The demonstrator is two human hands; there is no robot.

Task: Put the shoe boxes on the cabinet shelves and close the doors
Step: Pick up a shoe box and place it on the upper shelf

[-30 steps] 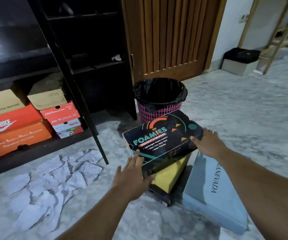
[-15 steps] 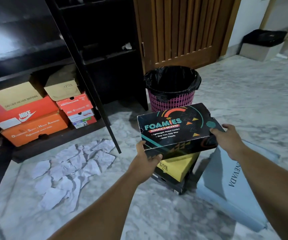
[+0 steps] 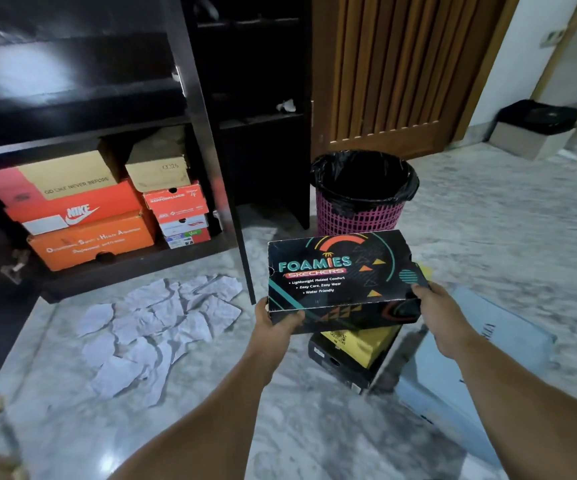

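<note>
Both hands, left hand (image 3: 276, 320) and right hand (image 3: 436, 311), clamp the black box (image 3: 339, 275) by its ends, level above the floor stack, evidently for carrying to the cabinet (image 3: 190, 109) at ten o'clock.

a pink plastic mesh bin (image 3: 359, 216) lined with a black bag stands just beyond the fingers. crumpled white paper sheets (image 3: 162, 327) lie on the grey marble floor (image 3: 487, 237), left of the fingers.
</note>
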